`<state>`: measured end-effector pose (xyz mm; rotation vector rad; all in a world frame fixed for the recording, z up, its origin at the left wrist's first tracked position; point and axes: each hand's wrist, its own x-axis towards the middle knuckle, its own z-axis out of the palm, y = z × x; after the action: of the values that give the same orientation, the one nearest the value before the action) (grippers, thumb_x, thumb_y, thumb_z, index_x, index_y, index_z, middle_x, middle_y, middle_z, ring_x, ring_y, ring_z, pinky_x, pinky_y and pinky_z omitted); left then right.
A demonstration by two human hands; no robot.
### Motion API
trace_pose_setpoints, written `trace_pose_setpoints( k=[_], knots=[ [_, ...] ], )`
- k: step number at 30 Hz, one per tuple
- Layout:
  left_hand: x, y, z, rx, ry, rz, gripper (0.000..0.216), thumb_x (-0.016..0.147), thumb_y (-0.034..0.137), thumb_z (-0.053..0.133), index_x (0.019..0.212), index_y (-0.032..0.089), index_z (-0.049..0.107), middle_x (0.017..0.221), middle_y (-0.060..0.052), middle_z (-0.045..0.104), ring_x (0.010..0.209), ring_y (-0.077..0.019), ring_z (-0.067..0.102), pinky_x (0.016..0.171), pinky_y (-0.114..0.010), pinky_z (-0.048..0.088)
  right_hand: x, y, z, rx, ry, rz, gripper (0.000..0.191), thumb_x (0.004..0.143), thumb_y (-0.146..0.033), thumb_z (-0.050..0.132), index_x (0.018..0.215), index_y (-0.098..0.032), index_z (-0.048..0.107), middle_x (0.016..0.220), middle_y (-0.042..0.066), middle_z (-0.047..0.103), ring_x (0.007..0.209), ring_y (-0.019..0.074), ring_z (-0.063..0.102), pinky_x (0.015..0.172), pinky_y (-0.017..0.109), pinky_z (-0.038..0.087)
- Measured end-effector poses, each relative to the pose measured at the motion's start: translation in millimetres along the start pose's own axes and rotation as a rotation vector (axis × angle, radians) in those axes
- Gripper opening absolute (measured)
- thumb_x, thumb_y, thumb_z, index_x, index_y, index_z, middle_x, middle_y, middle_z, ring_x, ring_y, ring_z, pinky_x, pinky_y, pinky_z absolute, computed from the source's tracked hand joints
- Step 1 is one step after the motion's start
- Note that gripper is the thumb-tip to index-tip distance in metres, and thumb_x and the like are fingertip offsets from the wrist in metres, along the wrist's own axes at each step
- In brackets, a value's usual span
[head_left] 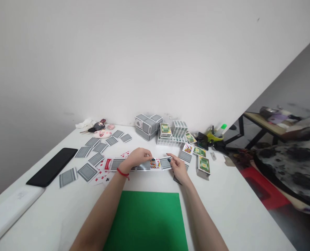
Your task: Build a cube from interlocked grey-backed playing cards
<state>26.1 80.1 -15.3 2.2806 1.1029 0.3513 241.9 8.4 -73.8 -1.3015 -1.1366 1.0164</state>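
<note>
My left hand (137,158), with a red string at the wrist, lies curled over a row of playing cards (147,165) on the white table (223,202). Its fingers press on a face-up court card (155,163). My right hand (178,166) pinches the edge of a grey-backed card (165,163) at the right end of the row. A green sheet (147,219) lies between my forearms, nearer to me.
Several grey-backed cards (88,158) are scattered at the left, by a black phone (53,166). Card boxes and stacks (160,131) stand at the back by the wall, green-backed cards (203,164) at the right. A white keyboard-like slab (8,209) lies front left.
</note>
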Motion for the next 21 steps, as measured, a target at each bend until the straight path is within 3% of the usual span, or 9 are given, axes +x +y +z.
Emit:
trace_pose_setpoints(
  k=[8,12,17,21],
  knots=[
    [3,-5,5,-0.031,0.037,0.007,0.029,0.079,0.037,0.048,0.082,0.017,0.069,0.073,-0.002,0.068,0.067,-0.0154,0.057,0.06,-0.022,0.038,-5,-9,11,0.144,-0.12,0.069,0.039,0.066,-0.04,0.064,0.101,-0.021,0.062,0.048,-0.01,0.04,0.034,0.0048,0.028,0.033,0.018,0.022],
    [6,4,9,-0.005,0.057,0.048,0.032,0.083,0.036,0.043,0.081,0.017,0.068,0.08,-0.003,0.069,0.07,-0.0161,0.058,0.064,-0.023,0.038,-8,-11,18,0.154,-0.161,0.087,0.042,0.068,-0.042,0.064,0.103,-0.021,0.057,0.053,-0.009,0.049,0.031,0.0034,0.027,0.032,0.018,0.019],
    [1,3,0,-0.011,0.044,0.044,0.039,0.088,0.035,0.033,0.091,0.017,0.068,0.084,-0.004,0.07,0.072,-0.0166,0.058,0.064,-0.023,0.039,-4,-8,12,0.148,-0.068,-0.029,0.032,0.066,-0.038,0.066,0.091,-0.021,0.055,0.054,-0.007,0.05,0.047,0.0098,0.045,0.046,0.02,0.035],
    [-5,-7,-9,0.038,-0.088,0.031,0.026,0.076,0.024,0.047,0.086,0.016,0.069,0.079,-0.003,0.07,0.067,-0.0144,0.058,0.061,-0.021,0.038,0,0,6,0.071,0.046,-0.091,0.025,0.067,-0.037,0.064,0.08,-0.022,0.05,0.048,-0.01,0.036,0.043,0.0081,0.034,0.045,0.02,0.028]
  ],
)
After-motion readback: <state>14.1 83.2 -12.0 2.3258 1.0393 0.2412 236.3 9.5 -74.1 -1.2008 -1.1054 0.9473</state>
